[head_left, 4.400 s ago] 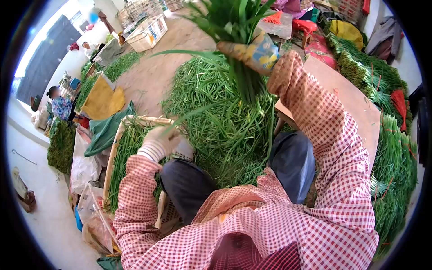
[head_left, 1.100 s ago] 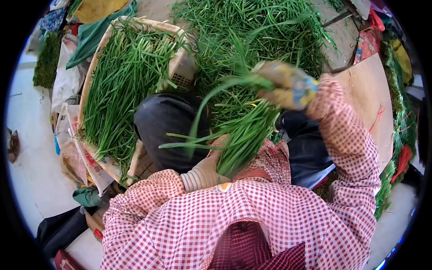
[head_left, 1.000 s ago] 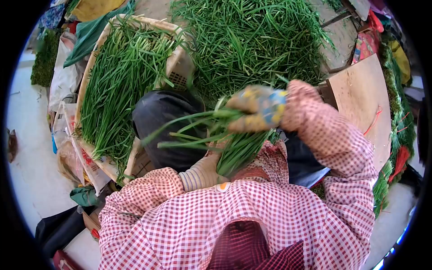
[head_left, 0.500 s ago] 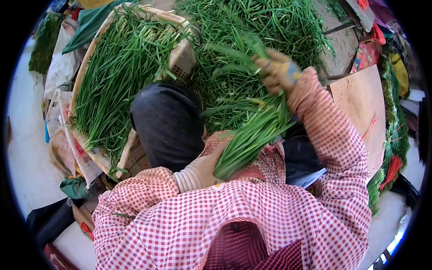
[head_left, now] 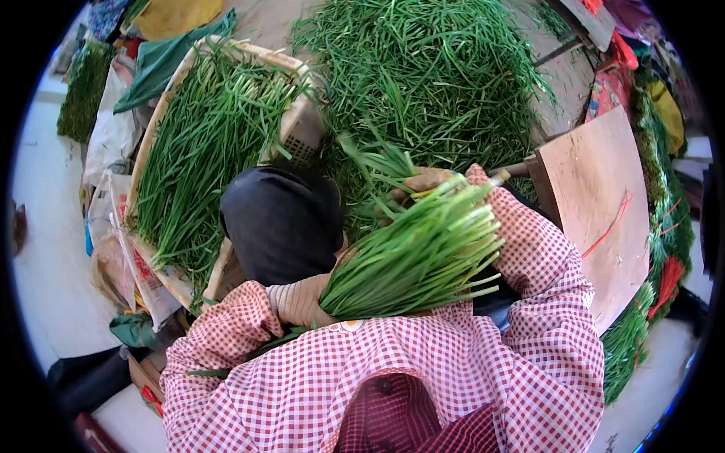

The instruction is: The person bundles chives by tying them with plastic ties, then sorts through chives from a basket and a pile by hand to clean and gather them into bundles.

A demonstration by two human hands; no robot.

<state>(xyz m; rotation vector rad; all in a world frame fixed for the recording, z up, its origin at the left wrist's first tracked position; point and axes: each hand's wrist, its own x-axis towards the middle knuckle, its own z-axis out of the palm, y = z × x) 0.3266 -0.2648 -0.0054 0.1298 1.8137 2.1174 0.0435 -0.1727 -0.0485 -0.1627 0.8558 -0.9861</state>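
Note:
A bunch of garlic chives point(head_left: 415, 253) lies across my lap, its pale cut ends toward the right and its leafy tips toward the left. My left hand point(head_left: 302, 300), in a pale knitted glove, is closed round the leafy end; the bunch covers its fingertips. My right hand point(head_left: 423, 181), gloved too, is at the far side of the bunch, partly hidden by the stems. Its fingers are curled on loose chive leaves point(head_left: 381, 162) that stick out away from me.
A light-coloured crate point(head_left: 140, 170) full of chives stands left of my bent knee point(head_left: 279, 219). Ahead, a large heap of loose leaves point(head_left: 430, 83) covers the floor. At right are a wooden board point(head_left: 596, 211) with a red string and tied green bunches point(head_left: 630, 347).
My right hand has come down and toward me, to the far side of the bunch. The bunch has swung so its pale ends show at right. My left hand keeps its hold.

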